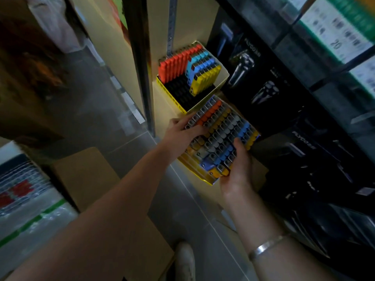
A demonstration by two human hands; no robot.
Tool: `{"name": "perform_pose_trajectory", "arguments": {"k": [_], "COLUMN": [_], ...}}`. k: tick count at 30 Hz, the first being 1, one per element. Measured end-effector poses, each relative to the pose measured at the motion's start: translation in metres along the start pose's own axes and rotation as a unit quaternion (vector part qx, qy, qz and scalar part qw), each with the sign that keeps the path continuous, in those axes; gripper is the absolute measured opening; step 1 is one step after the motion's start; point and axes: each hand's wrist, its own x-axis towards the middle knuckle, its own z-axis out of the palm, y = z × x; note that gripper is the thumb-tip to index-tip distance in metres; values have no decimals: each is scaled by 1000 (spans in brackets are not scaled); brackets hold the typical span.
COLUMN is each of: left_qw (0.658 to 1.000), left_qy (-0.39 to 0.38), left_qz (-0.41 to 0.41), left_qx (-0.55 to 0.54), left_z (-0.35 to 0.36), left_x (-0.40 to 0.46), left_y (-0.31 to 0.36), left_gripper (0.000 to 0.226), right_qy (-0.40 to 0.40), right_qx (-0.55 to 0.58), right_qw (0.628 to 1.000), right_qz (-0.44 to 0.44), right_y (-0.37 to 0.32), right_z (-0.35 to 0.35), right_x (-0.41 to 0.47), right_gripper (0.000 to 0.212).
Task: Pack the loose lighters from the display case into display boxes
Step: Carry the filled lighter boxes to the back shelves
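Pale shelf (162, 94), half-filled yellow display box (220, 78) of lighters on it, black shaver boxes (253, 78) just beside.

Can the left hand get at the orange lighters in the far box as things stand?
Probably yes. The left hand rests on the near box edge, just below the far box, whose top is open, and the orange lighters stand exposed with nothing over them. It would first have to let go of the near box.

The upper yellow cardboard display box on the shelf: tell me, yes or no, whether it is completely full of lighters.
No: the upper yellow cardboard display box shows empty black slots in front.
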Motion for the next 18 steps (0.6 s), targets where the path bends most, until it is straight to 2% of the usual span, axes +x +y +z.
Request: {"name": "perform_pose_trajectory", "arguments": {"k": [2,5,6,8,10,11,14,16,18], "left_qw": [999,988,976,947,936,940,951,953,958], "left_qy": [39,96,106,95,74,67,61,67,50], "left_qz": [0,-68,-95,-127,-116,-104,-78,-71,-51], "left_qx": [-13,-103,-163,-281,-323,-319,-293,-285,-277], "left_z": [2,4,5,5,5,5,5,4,4], "left_x": [-6,-33,-40,-49,-53,-54,-54,-53,-50], "left_y": [-5,-20,-27,-40,-44,-45,-42,-38,-35], "left_gripper": [72,98,95,72,36,28,46,50,51], "right_qy": [14,36,49,83,82,70,20,-9,-35], "right_qx": [9,8,5,3,-9,-21,-43,-50,-85], "right_qw": [1000,999,999,997,997,997,998,996,990], "right_qz": [4,20,18,9,-1,-8,-42,-70,-103], "right_y": [-3,-8,-9,-6,3,10,25,28,31], "right_z": [6,17,20,20,17,14,10,12,12], "right_x": [-1,-7,-9,-15,-27,-35,-52,-53,-51], "right_gripper": [46,34,37,45,38,35,33,33,51]}}
